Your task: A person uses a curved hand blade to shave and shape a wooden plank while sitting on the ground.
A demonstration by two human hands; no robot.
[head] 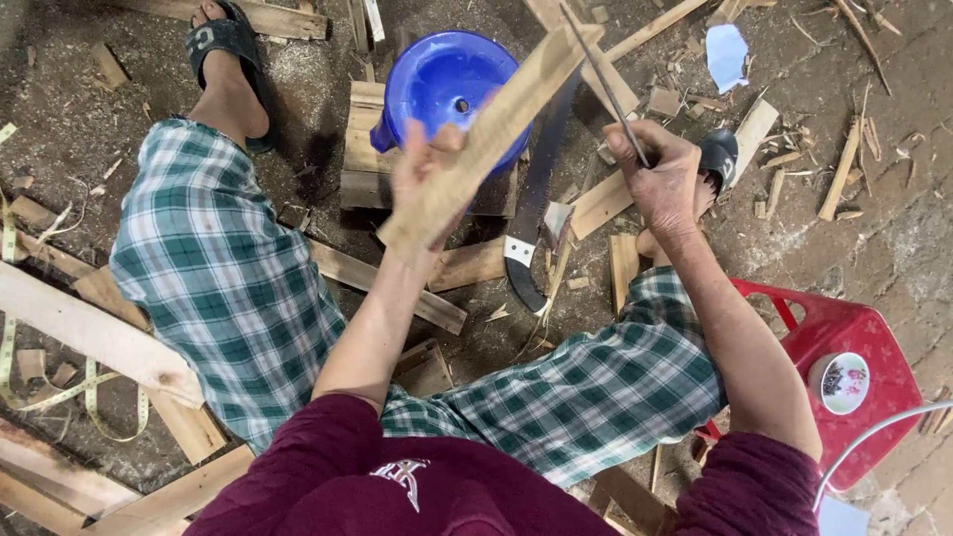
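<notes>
Left hand (pixel 422 174) fingers clenched round a wooden slat (pixel 491 134), tilted over the blue stool (pixel 442 79); right hand (pixel 660 179) pinching a thin stick (pixel 606 84).

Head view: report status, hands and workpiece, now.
Left hand grips wooden slat, tilted up. Right hand holds thin stick against slat's upper end. Big knife on the ground below, untouched; blue stool behind.
</notes>
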